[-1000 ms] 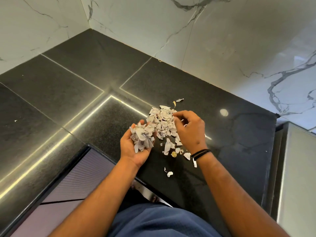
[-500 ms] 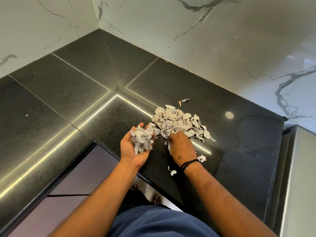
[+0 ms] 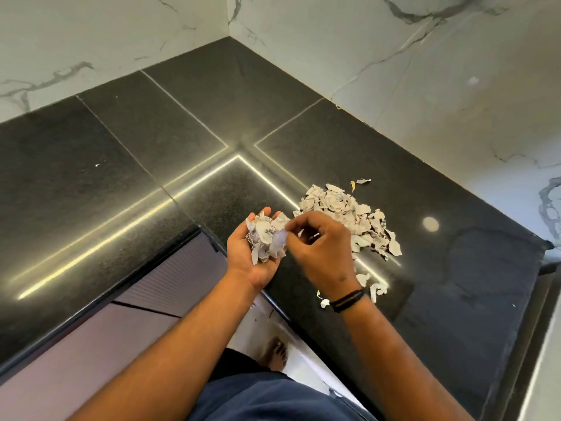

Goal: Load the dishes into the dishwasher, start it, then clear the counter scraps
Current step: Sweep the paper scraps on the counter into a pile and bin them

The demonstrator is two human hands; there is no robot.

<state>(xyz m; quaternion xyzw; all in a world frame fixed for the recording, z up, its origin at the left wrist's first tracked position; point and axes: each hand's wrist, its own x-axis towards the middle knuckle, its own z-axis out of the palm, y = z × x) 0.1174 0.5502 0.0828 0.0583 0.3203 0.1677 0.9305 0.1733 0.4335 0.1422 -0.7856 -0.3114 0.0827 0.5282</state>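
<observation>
Scraps, pale torn flakes in a loose pile, lie on the glossy black stone counter right of centre, a few strays nearer the edge. Risk: the heaped handful looks overfull, so adding more could spill flakes off the counter edge to the floor. Left hand is palm-up, fingers cupped around the handful. Right hand is knuckles-up just beside it, fingertips pinching a flake over it.

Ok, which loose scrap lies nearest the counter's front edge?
The small curled scrap beside the right wrist's black band; the other stray scraps lie farther back.
</observation>
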